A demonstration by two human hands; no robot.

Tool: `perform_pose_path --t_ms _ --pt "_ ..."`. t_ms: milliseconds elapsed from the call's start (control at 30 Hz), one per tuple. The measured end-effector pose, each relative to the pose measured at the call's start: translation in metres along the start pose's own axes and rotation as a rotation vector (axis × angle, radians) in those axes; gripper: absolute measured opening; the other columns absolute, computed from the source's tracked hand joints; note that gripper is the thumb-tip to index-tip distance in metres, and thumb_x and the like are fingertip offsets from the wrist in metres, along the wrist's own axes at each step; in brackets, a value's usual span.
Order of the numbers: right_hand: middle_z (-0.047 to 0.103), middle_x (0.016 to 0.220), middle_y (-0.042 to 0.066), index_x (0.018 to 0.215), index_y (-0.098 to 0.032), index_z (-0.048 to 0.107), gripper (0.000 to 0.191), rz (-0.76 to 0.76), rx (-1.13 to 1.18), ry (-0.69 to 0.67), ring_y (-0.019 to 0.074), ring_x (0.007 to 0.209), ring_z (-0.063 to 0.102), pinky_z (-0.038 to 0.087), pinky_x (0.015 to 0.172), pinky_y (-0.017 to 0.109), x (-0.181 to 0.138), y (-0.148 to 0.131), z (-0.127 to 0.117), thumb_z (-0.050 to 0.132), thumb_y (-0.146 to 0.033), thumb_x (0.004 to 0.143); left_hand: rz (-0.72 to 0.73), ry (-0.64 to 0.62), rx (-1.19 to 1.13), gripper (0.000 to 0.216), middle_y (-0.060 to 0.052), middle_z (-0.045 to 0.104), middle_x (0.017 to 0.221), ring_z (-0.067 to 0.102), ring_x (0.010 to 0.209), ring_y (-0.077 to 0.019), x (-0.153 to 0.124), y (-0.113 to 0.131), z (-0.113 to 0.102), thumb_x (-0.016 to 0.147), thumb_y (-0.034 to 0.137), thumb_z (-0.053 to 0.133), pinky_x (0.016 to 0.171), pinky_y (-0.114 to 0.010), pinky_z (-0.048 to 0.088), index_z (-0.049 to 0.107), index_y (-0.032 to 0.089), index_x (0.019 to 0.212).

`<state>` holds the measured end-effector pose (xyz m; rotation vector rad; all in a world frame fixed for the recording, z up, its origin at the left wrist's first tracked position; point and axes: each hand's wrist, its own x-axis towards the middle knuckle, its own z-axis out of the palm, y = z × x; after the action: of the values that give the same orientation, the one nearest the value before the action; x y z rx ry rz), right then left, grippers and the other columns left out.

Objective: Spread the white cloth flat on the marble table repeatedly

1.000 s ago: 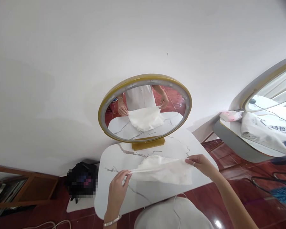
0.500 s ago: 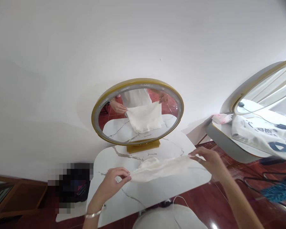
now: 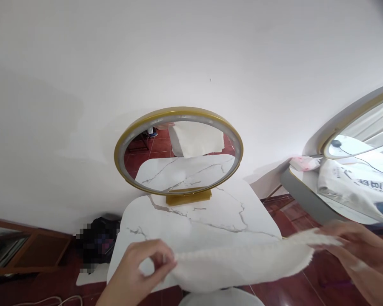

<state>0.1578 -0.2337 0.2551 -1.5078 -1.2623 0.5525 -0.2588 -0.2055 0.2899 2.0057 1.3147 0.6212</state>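
A thin white cloth stretches between my two hands above the front edge of a white marbled table. My left hand pinches one corner between thumb and fingertips. At the other end, my right hand grips the opposite corner, somewhat blurred by motion. The lower edge of the cloth hangs down and looks slightly ragged. In the round gold-framed mirror standing on the table, the held cloth shows as a reflection.
A stool seat sits below the table's front. On the right, a second table bears a white printed bag, a pink-white packet and another gold-framed mirror. A dark bag and a wooden cabinet stand left.
Both hands have lifted the cloth off the tabletop and drawn it nearer to me. My right hand has moved right, pulling the cloth wider. The view has shifted slightly.
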Motion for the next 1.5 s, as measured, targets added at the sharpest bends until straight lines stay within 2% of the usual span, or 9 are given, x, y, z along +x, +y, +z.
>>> perform_pose_path --t_ms 133,233,300,400,567,667,867,1200,1500 --pt "0.066 0.083 0.008 0.084 -0.026 0.059 0.032 0.196 0.14 -0.061 0.0271 0.078 0.068 0.057 0.073 0.042 0.052 0.051 0.03 0.07 -0.052 0.068 -0.122 0.032 -0.053 0.019 0.003 0.063 0.06 0.058 0.054 -0.0129 0.07 -0.015 0.042 0.082 0.036 0.057 0.056 -0.024 0.049 0.061 0.022 0.072" --pt "0.066 0.088 0.008 0.092 -0.021 0.057 0.044 0.18 0.189 -0.017 0.028 0.088 0.068 0.053 0.083 0.044 0.084 0.097 0.064 0.071 -0.053 0.066 -0.183 0.139 0.053 0.016 0.001 0.063 0.062 0.06 0.058 -0.0144 0.124 -0.037 0.082 0.082 0.031 0.053 0.059 -0.026 0.049 0.06 0.02 0.071" --pt "0.061 0.115 0.013 0.119 -0.023 0.049 0.062 0.088 0.25 -0.035 0.0286 0.108 0.061 0.049 0.091 0.045 0.093 0.127 0.088 0.067 -0.056 0.069 -0.216 0.273 0.163 0.015 -0.004 0.067 0.079 0.064 0.074 -0.0179 0.147 -0.054 0.113 0.083 0.024 0.048 0.07 -0.03 0.052 0.062 0.019 0.079" --pt "0.043 0.14 0.015 0.138 -0.025 0.033 0.072 -0.003 0.142 -0.127 0.0277 0.127 0.045 0.041 0.101 0.048 0.079 0.166 0.118 0.059 -0.055 0.078 -0.243 0.414 0.289 0.028 -0.014 0.059 0.12 0.058 0.109 -0.0242 0.156 -0.082 0.168 0.084 0.02 0.044 0.089 -0.037 0.05 0.059 0.015 0.108" --pt "0.037 0.146 0.013 0.138 -0.025 0.037 0.054 -0.122 -0.206 -0.333 0.0257 0.135 0.035 0.032 0.108 0.048 0.03 0.217 0.156 0.042 -0.049 0.09 -0.15 0.214 0.424 0.037 -0.014 0.046 0.139 0.039 0.133 -0.0275 0.144 -0.122 0.26 0.088 0.024 0.041 0.106 -0.044 0.041 0.053 0.016 0.122" --pt "0.032 0.149 0.011 0.141 -0.026 0.034 0.052 -0.135 -0.404 -0.403 0.0278 0.139 0.026 0.027 0.109 0.055 0.021 0.242 0.175 0.032 -0.046 0.093 -0.075 0.2 0.519 0.047 -0.016 0.028 0.152 0.018 0.142 -0.029 0.151 -0.138 0.291 0.09 0.025 0.038 0.11 -0.048 0.033 0.041 0.012 0.135" --pt "0.038 0.144 0.017 0.143 -0.02 0.033 0.057 -0.071 -0.679 -0.382 0.0323 0.136 0.029 0.021 0.106 0.063 0.046 0.257 0.204 0.029 -0.044 0.092 -0.099 0.249 0.596 0.059 -0.019 0.026 0.151 0.015 0.143 -0.0266 0.189 -0.154 0.3 0.093 0.032 0.034 0.112 -0.047 0.029 0.023 0.007 0.145" --pt "0.023 0.153 0.012 0.144 -0.028 0.033 0.055 -0.233 -0.893 -0.441 0.0362 0.141 0.011 0.0 0.101 0.072 0.117 0.246 0.259 0.034 -0.048 0.092 -0.23 0.236 0.595 0.05 -0.021 0.055 0.13 0.048 0.124 -0.0335 0.269 -0.159 0.295 0.092 0.037 0.039 0.103 -0.049 0.037 0.047 0.007 0.131" --pt "0.025 0.153 0.011 0.144 -0.024 0.034 0.059 -0.264 -0.862 -0.468 0.0294 0.142 0.017 0.016 0.11 0.056 0.124 0.251 0.235 0.036 -0.05 0.092 -0.216 0.26 0.58 0.043 -0.015 0.06 0.126 0.053 0.119 -0.0309 0.272 -0.16 0.292 0.094 0.032 0.034 0.102 -0.05 0.037 0.052 0.014 0.129"
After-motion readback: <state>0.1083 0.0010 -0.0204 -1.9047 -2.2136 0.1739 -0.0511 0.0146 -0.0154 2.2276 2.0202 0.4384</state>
